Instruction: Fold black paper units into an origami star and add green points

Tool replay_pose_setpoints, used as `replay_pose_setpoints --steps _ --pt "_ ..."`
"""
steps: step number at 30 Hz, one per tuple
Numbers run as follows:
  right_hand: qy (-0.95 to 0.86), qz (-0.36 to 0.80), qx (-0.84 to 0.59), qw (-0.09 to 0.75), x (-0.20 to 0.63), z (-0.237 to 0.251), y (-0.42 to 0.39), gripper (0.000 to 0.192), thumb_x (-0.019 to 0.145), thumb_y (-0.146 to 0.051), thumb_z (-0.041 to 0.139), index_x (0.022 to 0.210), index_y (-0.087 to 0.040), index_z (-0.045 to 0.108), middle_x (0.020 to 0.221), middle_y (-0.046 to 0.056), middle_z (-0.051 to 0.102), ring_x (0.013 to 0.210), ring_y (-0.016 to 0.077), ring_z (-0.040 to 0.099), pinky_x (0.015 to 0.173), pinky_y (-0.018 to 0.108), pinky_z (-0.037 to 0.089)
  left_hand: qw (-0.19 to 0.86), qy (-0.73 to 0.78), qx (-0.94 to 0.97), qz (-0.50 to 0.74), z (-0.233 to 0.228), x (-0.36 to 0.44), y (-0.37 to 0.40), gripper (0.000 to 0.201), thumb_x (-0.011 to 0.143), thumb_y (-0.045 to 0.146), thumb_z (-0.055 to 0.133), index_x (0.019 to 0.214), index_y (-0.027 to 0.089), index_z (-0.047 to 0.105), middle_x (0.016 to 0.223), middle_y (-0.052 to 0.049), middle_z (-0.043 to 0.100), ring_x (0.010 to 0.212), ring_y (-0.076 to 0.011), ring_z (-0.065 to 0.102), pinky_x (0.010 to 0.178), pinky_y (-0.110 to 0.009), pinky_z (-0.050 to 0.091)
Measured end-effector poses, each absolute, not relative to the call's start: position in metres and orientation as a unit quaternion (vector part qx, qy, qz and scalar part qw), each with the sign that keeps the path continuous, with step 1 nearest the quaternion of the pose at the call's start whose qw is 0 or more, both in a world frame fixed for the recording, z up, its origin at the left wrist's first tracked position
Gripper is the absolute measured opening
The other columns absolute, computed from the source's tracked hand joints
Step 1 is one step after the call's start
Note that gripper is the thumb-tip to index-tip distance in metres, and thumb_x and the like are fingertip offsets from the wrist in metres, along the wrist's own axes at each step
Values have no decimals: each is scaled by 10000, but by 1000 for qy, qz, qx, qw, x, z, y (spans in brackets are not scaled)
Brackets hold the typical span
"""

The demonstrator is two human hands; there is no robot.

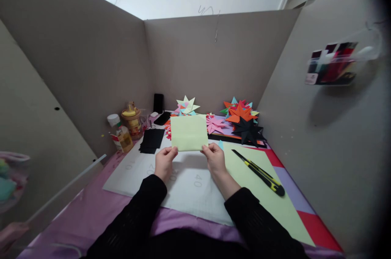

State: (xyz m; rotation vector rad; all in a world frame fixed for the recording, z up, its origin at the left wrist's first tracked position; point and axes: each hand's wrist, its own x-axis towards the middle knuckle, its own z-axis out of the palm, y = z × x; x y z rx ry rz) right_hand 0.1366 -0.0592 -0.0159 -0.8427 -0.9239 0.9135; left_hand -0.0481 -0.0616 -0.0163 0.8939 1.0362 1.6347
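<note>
A pale green sheet of paper [189, 133] is held up above the table, a faint crease running across it. My left hand [165, 163] pinches its lower left corner between thumb and fingers. At the lower right corner, my right hand [215, 159] grips it the same way. Beneath both hands lies a white measuring sheet [134, 177] marked with numbers. To the right of my right hand, a yellow and black utility knife [259, 173] rests on a large pale green sheet [275, 210].
Folded paper stars, among them a black one [248, 130] and a pink one [215, 124], sit at the back. Black paper squares [152, 140] lie at left, near a glue bottle [121, 134] and a round container [132, 122]. Grey partitions [207, 59] enclose the table on three sides.
</note>
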Motion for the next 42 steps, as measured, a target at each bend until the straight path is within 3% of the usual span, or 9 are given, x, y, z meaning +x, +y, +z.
replay_pose_setpoints --steps 23,31,36,39,42 --pt "-420 351 -401 735 135 -16 -62 330 724 -328 694 563 -201 436 532 -69 471 553 113 446 608 263 381 509 405 321 688 -17 -38 -64 275 555 300 815 560 145 588 547 32 573 566 -94 515 623 -240 426" --pt "-406 333 -397 753 135 -11 -64 295 702 -282 706 817 -220 441 696 -54 559 640 120 552 659 269 449 500 421 308 692 -15 -38 -65 404 517 312 812 608 184 439 569 57 567 583 -93 567 670 -250 464" --pt "-418 316 -400 752 140 -5 -65 311 700 -280 712 826 -223 434 711 -40 571 657 127 569 666 275 453 505 444 342 656 -17 -45 -65 386 532 264 804 785 180 525 578 46 611 538 -107 577 574 -224 432" --pt "-425 307 -397 754 144 -1 -66 320 708 -299 710 855 -227 435 726 -31 577 674 134 575 675 281 456 507 448 378 632 -16 -47 -66 333 513 216 811 767 133 612 574 3 642 529 -120 575 544 -222 413" --pt "-439 327 -374 749 144 1 -66 425 704 -338 710 1007 -239 429 831 2 617 754 154 604 711 301 476 496 440 396 635 -11 -44 -68 246 542 223 794 715 113 659 640 -37 681 576 -129 592 568 -229 423"
